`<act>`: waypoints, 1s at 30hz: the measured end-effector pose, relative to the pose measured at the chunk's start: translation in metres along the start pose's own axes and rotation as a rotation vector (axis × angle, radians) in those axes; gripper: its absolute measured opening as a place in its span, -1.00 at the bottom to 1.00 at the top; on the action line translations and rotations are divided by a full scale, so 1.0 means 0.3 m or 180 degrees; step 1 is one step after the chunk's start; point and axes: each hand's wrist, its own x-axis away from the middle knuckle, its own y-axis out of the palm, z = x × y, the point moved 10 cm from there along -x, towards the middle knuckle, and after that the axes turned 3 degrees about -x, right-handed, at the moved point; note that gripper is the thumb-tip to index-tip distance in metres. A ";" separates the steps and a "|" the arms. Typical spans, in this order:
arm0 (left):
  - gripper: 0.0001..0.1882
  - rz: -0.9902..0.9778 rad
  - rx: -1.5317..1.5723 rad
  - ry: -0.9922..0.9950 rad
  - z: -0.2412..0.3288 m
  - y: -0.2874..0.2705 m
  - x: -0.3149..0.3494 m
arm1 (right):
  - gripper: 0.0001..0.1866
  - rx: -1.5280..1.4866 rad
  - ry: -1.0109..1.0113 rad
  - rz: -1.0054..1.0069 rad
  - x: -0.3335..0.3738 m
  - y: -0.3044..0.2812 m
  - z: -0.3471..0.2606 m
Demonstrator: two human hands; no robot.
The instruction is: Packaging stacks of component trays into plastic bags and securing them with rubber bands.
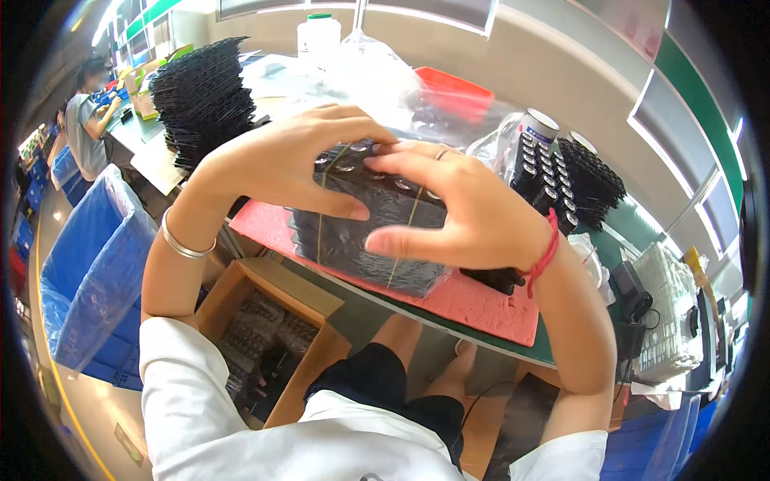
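Observation:
A thick bundle of stacked dark, thin plastic trays (361, 252) rests on a pink foam mat (505, 317) in front of me. Two yellowish rubber bands run across it, a left band (320, 228) and a right band (407, 228). Round shiny spots show along its far edge. My left hand (281, 164) curves round its left and far side, thumb on the near face. From the right, my right hand (461, 208) grips it, with the thumb on the near face and fingers over the far edge. Both hands' fingertips are partly hidden.
Left of the bundle rises a tall black stack (200, 100). At right stand black pieces with round pale tops (547, 172), a can (539, 126) and another black stack (597, 188). A red tray (461, 94) lies behind. Below are a cardboard box (301, 284) and blue lined bin (88, 272).

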 end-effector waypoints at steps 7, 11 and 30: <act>-0.16 -0.0420 0.0496 -0.0272 -0.183 0.031 0.020 | -0.13 0.0097 0.0541 0.0158 0.008 -0.024 0.141; 0.11 -0.0362 0.1944 -0.0699 -0.295 0.070 0.065 | -0.17 -0.0216 0.1236 0.0144 0.025 -0.023 0.181; 0.08 0.0906 0.3163 -0.1462 -0.449 0.251 0.316 | 0.04 -0.2629 0.1427 0.2592 0.200 -0.008 0.280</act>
